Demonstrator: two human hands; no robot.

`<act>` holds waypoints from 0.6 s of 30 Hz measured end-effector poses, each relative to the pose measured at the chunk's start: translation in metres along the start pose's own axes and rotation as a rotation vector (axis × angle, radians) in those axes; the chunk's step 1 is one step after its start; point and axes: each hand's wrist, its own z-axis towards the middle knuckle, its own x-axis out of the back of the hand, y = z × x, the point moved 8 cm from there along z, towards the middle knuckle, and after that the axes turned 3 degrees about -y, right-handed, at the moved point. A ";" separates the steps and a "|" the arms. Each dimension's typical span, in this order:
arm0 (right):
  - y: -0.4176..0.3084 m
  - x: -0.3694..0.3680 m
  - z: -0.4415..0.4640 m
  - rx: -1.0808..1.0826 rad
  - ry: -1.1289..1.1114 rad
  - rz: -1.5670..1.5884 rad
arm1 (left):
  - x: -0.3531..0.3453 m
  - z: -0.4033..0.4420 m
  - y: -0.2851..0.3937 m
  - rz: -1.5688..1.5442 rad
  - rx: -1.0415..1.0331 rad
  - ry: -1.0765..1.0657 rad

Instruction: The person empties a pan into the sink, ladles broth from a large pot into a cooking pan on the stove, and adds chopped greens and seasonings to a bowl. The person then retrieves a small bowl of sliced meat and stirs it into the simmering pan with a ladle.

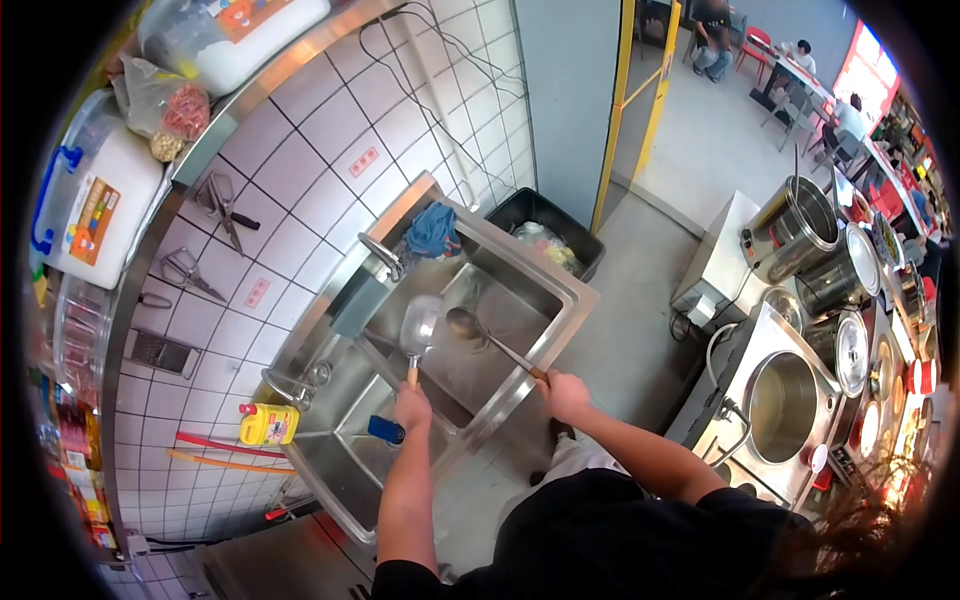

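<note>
At the sink, the outstretched left hand clasps a wooden-handled utensil, the right hand a ladle.

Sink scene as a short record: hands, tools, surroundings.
left hand: grips round-headed utensil by its handle
right hand: grips ladle by its handle
tool heads: both over sink
blue cloth: sink's far right corner
yellow bottle: near sink's left end
black bin: past sink's right end
</note>
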 end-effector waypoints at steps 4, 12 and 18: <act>0.009 0.006 -0.001 0.019 0.051 -0.131 | 0.011 0.004 -0.005 0.032 -0.014 0.084; -0.002 0.017 -0.048 0.037 0.168 -0.185 | 0.025 -0.006 -0.028 0.022 -0.156 0.219; -0.016 0.001 -0.097 -0.014 0.236 -0.166 | 0.034 -0.014 -0.043 -0.078 -0.234 0.300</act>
